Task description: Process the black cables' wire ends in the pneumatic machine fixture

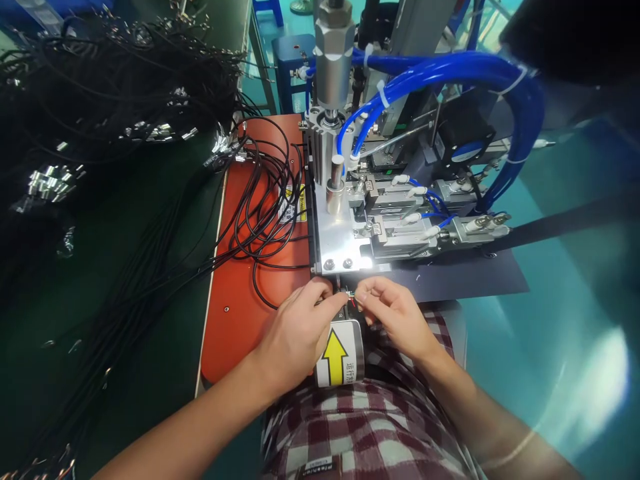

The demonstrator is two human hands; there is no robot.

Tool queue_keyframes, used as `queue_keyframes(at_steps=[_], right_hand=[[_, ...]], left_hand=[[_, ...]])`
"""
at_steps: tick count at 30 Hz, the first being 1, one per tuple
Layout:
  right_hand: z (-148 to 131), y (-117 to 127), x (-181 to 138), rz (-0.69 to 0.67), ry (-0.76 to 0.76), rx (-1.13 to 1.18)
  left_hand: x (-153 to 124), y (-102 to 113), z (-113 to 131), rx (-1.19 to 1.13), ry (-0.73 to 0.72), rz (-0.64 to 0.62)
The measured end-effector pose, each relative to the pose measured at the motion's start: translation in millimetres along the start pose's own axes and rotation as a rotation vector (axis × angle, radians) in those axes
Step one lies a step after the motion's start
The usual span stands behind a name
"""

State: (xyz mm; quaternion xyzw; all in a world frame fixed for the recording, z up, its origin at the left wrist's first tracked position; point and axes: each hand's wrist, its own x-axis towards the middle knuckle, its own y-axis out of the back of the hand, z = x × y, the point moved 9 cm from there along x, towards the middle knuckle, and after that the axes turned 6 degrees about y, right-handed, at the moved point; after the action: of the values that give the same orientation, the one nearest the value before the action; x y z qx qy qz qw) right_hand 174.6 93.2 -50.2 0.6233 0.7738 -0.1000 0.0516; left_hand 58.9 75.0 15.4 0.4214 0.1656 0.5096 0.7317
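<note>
Just in front of the machine's metal plate (pixel 343 233), both my hands meet at the stripped end of a black cable. Thin coloured wires (pixel 351 297), one of them red, show between the fingertips. My left hand (pixel 303 323) is closed, its thumb and forefinger pinching the cable end from the left. From the right, my right hand (pixel 393 310) pinches the fine wire tips with thumb and fingers. The cable's run behind my left hand is hidden. Below the hands sits a white label with a yellow arrow (pixel 336 357).
Coiled black cables (pixel 265 200) lie on the orange board (pixel 240 333) to the left. Large cable bundles (pixel 125 100) with shiny ends cover the dark table. Pneumatic cylinders (pixel 400 200) and blue air hoses (pixel 450 67) rise at the right. A blue stool (pixel 295 67) stands behind.
</note>
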Motion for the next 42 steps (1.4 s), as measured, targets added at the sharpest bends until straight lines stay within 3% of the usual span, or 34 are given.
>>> queue_keyframes(at_steps=[6,15,22,31,38,42], right_hand=[[0.3,2.0,-2.0,0.028,0.024,-0.030],[-1.0,4.2,-5.9,0.093,0.213,-0.163],[-1.3,4.6,-8.4,0.091,0.279,-0.200],[-2.7,1.9,-7.9,0.069,0.188,-0.216],[-27.9,-2.0,-13.7,0.103,0.391,-0.532],[-21.2,0.6,-12.2,0.143,0.288,-0.426]], left_hand=[[-0.7,-1.1,-0.4,0.017,0.019,-0.013],[-0.1,-1.0,0.4,0.036,0.031,-0.002],[-0.6,0.0,0.3,0.042,0.035,-0.007],[0.7,-0.4,1.0,0.066,0.040,-0.012],[0.6,-0.3,1.4,0.069,0.043,-0.015],[-0.1,-1.9,-0.6,0.067,0.053,-0.023]])
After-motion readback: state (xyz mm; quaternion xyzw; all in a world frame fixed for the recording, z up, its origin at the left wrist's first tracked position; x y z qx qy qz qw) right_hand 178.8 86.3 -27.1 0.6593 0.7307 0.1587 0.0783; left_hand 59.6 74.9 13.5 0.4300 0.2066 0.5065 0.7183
